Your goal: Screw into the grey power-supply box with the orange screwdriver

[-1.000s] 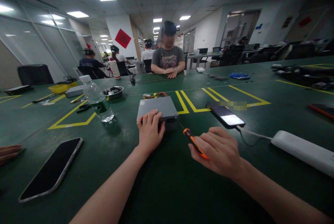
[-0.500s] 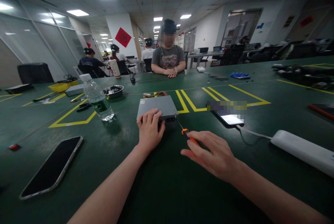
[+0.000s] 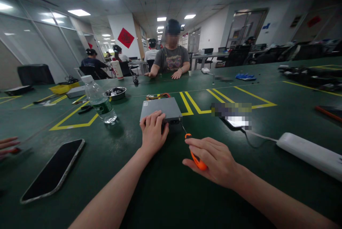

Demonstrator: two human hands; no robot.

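My left hand (image 3: 153, 129) grips the near edge of a grey metal computer power supply (image 3: 161, 108), fingers on top and thumb against the front side. Coloured cables (image 3: 160, 96) come out of its far end. My right hand (image 3: 213, 159) holds a screwdriver (image 3: 197, 161) with an orange and black handle. Its fingers lie along the handle while the thumb stands a little apart. The thin shaft slants up to the power supply's near right corner, where the tip is too small to make out.
A water bottle (image 3: 100, 102) and a metal bowl of small parts (image 3: 116, 93) stand left. One phone (image 3: 55, 170) lies near left, another (image 3: 235, 121) right, beside a white power strip (image 3: 307, 154). Another person's hand (image 3: 8, 145) reaches in at left; a person (image 3: 172, 58) sits opposite.
My right hand's grip on the screwdriver has shifted, showing more of the orange handle. Another person's hand has come in at the left edge. The person opposite has parted their hands.
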